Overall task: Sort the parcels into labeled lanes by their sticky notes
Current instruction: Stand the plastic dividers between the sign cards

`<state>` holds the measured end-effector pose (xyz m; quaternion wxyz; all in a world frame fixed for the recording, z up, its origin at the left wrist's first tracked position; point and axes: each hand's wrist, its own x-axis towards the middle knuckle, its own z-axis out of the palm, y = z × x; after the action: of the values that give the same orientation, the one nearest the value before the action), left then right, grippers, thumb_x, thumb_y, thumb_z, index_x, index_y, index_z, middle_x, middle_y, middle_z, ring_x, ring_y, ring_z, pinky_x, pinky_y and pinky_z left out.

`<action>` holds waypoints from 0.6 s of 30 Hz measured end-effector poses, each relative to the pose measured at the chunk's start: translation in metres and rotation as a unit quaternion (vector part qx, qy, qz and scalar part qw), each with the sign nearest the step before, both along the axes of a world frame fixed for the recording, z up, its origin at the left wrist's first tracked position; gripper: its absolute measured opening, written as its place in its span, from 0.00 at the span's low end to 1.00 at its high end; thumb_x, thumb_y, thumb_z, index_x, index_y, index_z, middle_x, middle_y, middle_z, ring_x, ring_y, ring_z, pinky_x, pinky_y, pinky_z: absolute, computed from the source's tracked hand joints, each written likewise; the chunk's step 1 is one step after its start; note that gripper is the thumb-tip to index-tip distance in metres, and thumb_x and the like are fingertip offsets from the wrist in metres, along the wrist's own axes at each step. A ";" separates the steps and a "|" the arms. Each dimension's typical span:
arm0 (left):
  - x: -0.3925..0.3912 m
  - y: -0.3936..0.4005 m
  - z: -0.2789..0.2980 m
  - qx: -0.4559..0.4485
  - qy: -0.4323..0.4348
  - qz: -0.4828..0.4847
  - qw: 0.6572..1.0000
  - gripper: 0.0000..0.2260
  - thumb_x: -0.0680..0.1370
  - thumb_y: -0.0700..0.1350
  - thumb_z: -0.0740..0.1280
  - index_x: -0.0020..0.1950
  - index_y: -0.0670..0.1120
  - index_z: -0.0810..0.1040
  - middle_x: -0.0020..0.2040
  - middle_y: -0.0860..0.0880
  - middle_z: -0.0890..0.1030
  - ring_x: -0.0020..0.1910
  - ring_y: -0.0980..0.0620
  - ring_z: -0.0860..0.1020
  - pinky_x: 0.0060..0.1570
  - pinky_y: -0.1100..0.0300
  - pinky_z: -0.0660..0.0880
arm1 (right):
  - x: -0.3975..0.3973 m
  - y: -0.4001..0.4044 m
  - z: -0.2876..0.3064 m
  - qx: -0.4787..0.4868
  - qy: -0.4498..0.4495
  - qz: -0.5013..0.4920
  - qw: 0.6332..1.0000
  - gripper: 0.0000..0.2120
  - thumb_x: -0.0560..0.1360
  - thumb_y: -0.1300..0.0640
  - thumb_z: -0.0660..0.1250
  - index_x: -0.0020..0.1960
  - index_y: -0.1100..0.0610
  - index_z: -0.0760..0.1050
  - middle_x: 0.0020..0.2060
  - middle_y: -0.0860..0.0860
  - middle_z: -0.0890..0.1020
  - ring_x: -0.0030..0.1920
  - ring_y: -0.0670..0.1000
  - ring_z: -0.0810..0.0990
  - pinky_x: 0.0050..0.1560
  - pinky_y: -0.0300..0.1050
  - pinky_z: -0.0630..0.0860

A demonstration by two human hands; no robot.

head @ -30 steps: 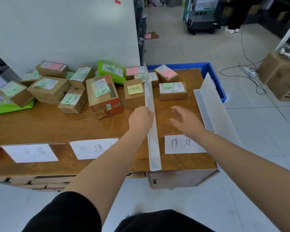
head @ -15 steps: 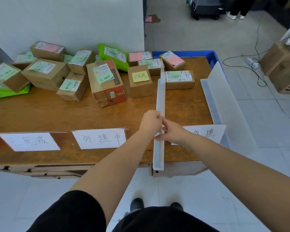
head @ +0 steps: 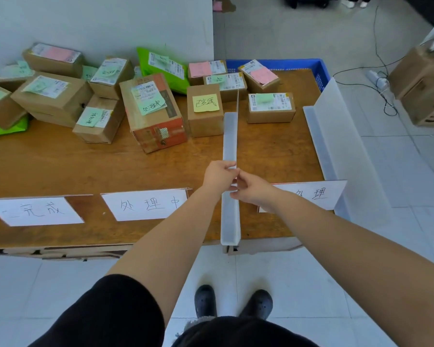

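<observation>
On the wooden table (head: 60,166), translucent white divider (head: 230,136) standing upright, both hands, left (head: 218,175), right (head: 252,189), pinching its top edge.

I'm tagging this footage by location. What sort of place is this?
Probably a parcel-sorting station in a workroom or warehouse: cardboard parcels with sticky notes, handwritten lane labels on a wooden table, and a blue crate behind.

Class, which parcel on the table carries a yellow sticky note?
The small upright box just left of the white divider's far end. Its top note is yellow; the other notes that show are green or pink.
</observation>
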<state>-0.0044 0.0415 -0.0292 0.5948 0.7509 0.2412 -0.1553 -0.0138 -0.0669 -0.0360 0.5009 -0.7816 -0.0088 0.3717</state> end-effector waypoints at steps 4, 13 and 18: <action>0.014 -0.001 -0.002 0.000 0.005 0.018 1.000 0.15 0.76 0.38 0.66 0.63 0.45 0.76 0.55 0.43 0.81 0.49 0.47 0.81 0.47 0.55 0.81 | 0.014 0.006 0.007 -0.039 -0.014 -0.003 0.999 0.28 0.74 0.64 0.65 0.71 0.51 0.61 0.56 0.46 0.74 0.59 0.48 0.73 0.54 0.40 0.71; 0.039 -0.005 -0.001 -0.004 -0.010 0.027 1.000 0.15 0.77 0.36 0.64 0.64 0.44 0.75 0.57 0.43 0.79 0.51 0.46 0.81 0.45 0.56 0.80 | 0.039 0.013 0.017 -0.104 -0.049 -0.010 0.993 0.32 0.73 0.72 0.62 0.73 0.54 0.59 0.67 0.54 0.70 0.66 0.54 0.70 0.61 0.47 0.71; 0.043 -0.003 -0.010 0.005 -0.015 0.034 0.999 0.15 0.77 0.38 0.65 0.63 0.44 0.75 0.55 0.44 0.81 0.47 0.49 0.81 0.39 0.60 0.79 | 0.041 0.016 0.019 -0.113 -0.054 -0.007 0.992 0.33 0.72 0.72 0.64 0.73 0.55 0.60 0.67 0.54 0.70 0.66 0.55 0.70 0.62 0.48 0.72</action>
<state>0.0384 0.0385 -0.0388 0.5992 0.7477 0.2587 -0.1224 0.0275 -0.0510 -0.0172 0.4106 -0.8524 0.0119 0.3237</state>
